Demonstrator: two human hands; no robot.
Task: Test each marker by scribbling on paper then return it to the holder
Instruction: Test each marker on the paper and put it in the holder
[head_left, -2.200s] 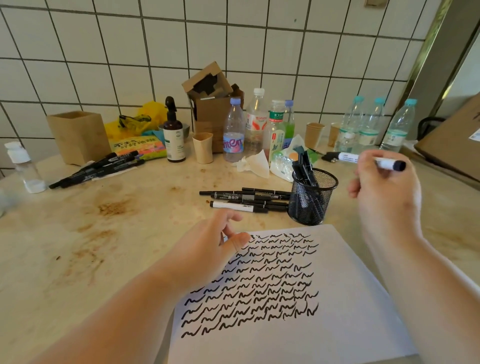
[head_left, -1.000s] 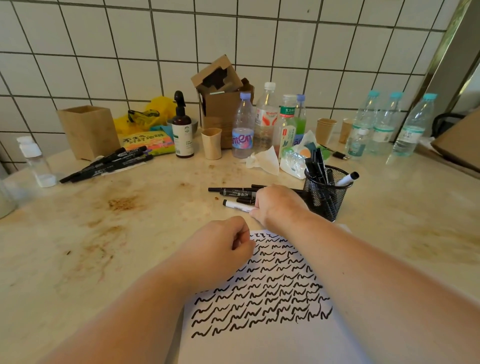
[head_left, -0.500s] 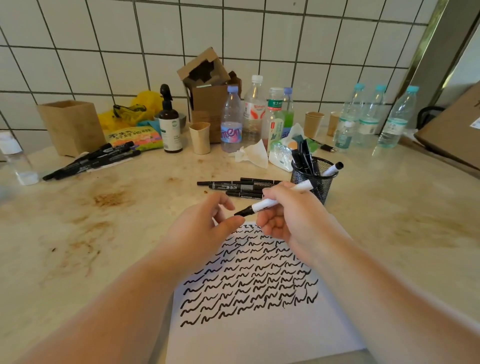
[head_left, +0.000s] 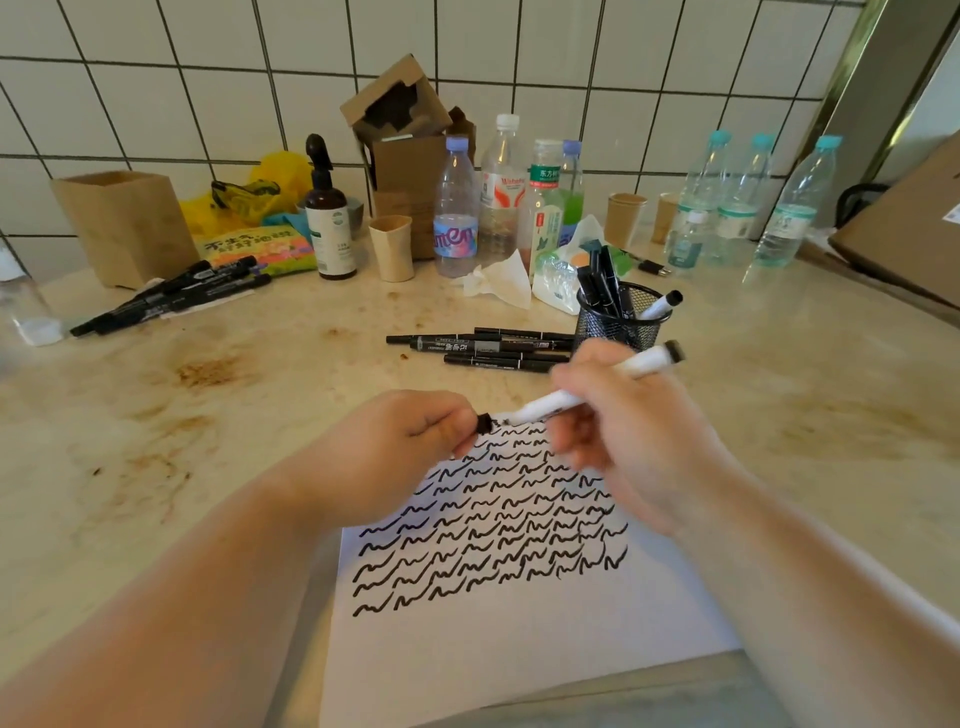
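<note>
A new white marker is open and ready to be tried on the paper.

The stained counter (head_left: 779, 395) holds the paper (head_left: 509, 649), which has many rows of black squiggles on it. The black mesh holder (head_left: 615, 327) stands behind the paper with markers in it, and a few loose black markers (head_left: 483, 349) lie just beside it. The right hand (head_left: 634, 441) curls round the white marker (head_left: 587, 392), its tip low over the top edge of the paper. The left hand (head_left: 400, 457) pinches the small black cap (head_left: 483, 423). Next, the tip likely needs to press on a bare spot and wiggle. Then the cap goes back on, and the marker goes in the holder.
</note>
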